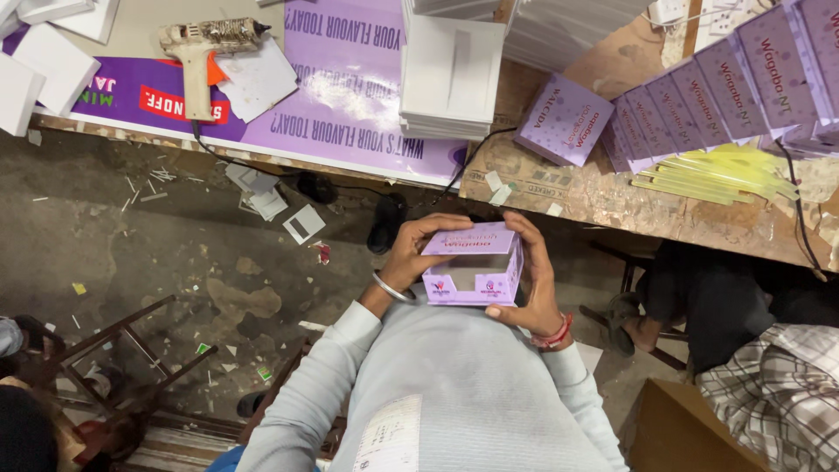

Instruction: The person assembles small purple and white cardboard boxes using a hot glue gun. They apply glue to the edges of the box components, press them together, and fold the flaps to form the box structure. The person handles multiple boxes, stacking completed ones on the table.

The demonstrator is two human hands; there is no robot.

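Both hands, left hand (418, 253) and right hand (531, 284), clasped around purple box (474, 262), cluttered worktable (603, 197), littered floor (131, 236)

We see open air between our chest and the worktop (612, 205) edge, with only the floor (157, 245) below. Ahead, a stack of white sheets (450, 83), a glue gun (205, 52), a lilac box (564, 121) and yellow glue sticks (717, 175) crowd the worktop. A seated person's leg (734, 306) blocks our right.
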